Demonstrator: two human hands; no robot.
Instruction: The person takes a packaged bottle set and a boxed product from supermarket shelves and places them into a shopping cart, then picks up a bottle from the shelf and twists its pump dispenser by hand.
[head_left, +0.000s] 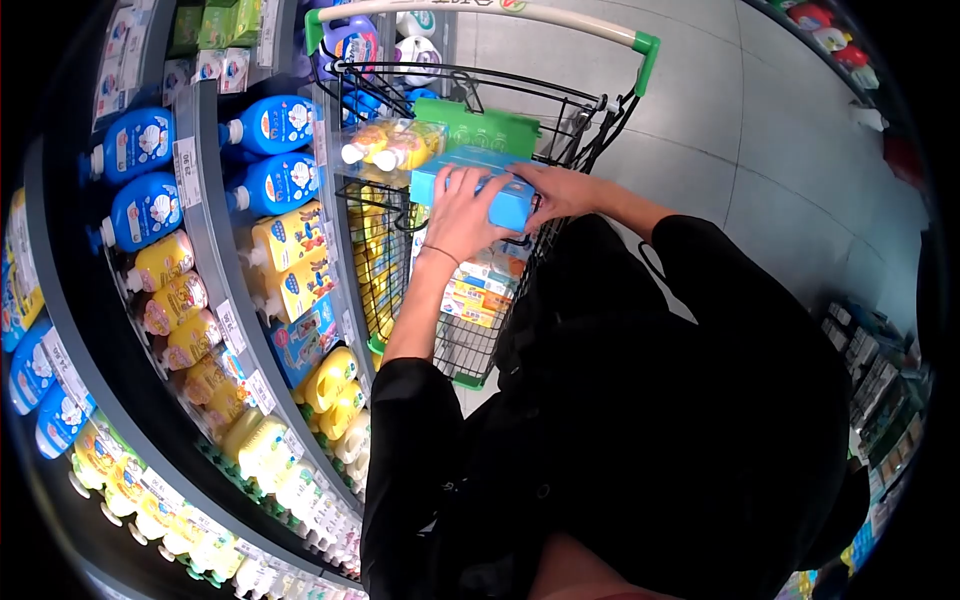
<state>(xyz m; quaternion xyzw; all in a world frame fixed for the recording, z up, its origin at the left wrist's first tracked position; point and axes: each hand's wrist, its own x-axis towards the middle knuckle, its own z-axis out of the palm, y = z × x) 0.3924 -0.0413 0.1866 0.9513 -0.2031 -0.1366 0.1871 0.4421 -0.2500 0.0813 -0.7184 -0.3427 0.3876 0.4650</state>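
Observation:
A light blue box [470, 160] is held over the shopping cart [385, 265]. My left hand [464, 212] lies over its near side with the fingers bent onto it. At the box's right end, my right hand [553, 193] grips the corner, its fingers partly hidden. Just left of the box are yellow bottles with white caps [395, 145] in clear wrapping. The cart's green flap [480, 128] stands behind the box. Below my hands, small orange and yellow packs [475, 300] lie in the wire basket.
Shelves with price strips [190, 170] curve along the left, holding blue bottles [275, 125], yellow pouches [300, 240] and yellow bottles [335, 385]. The cart's handle [480, 8] is at the top. Tiled floor [700, 110] lies to the right, with more shelved goods [875, 390] at the far right.

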